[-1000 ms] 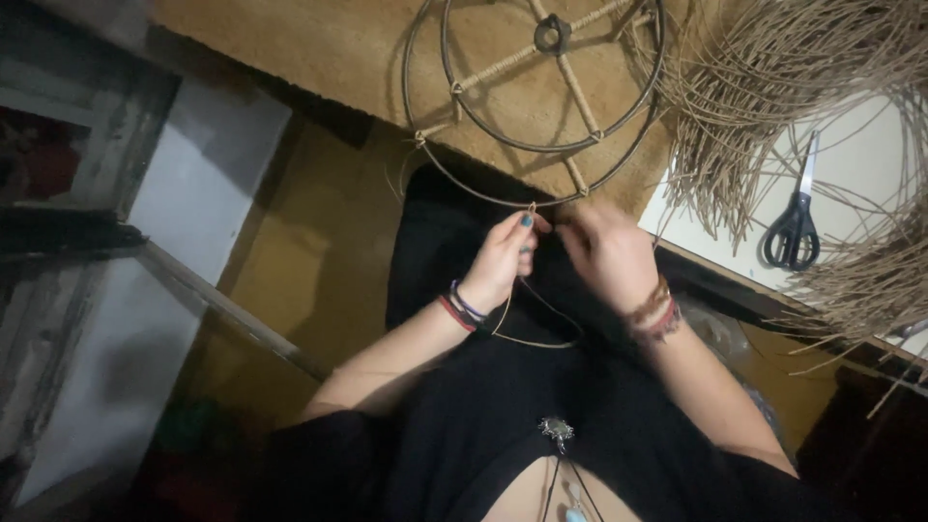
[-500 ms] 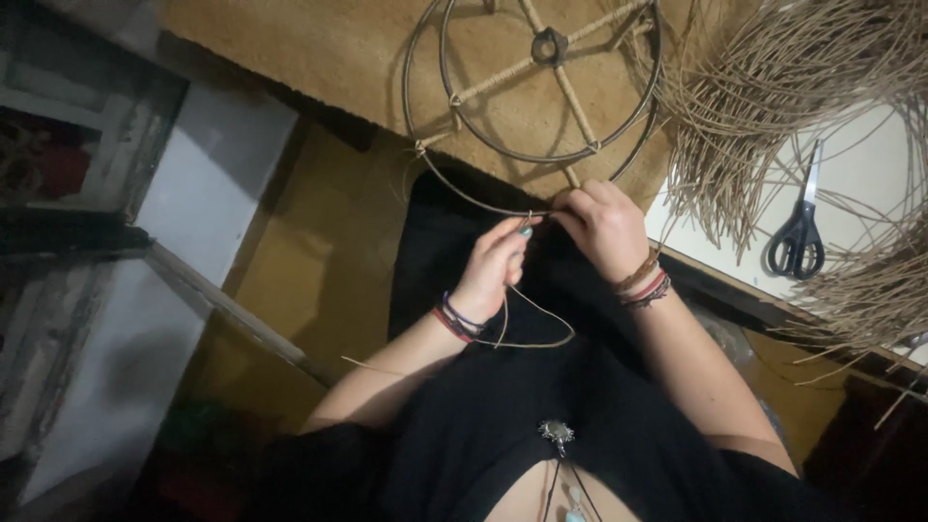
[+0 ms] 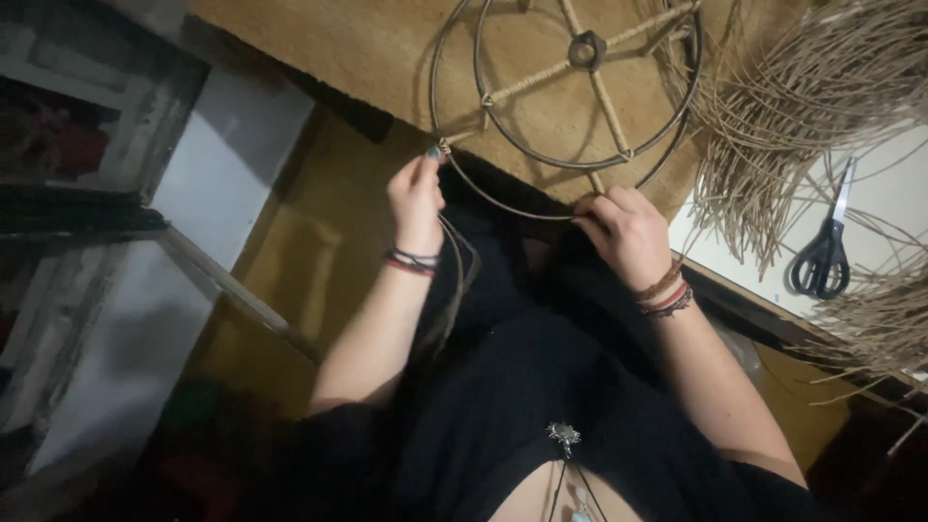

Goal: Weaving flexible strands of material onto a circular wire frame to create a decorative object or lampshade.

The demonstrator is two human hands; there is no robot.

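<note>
Fibre strand (image 3: 454,261) pinched in my left hand (image 3: 416,193) pulls up taut beside the round wire frame (image 3: 565,97) on the table (image 3: 387,43), while my right hand (image 3: 628,232) grips its lower rim, so wrapping seems underway, wanting steady tension.

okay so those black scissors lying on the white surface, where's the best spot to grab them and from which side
Take the scissors by the black handle loops, probably coming in from the near side. They lie flat on the white surface with the loops toward the person and the closed blades pointing away. Loose straw fibres crowd the far left side, while the loops sit clear. The right hand is nearest them.
</note>
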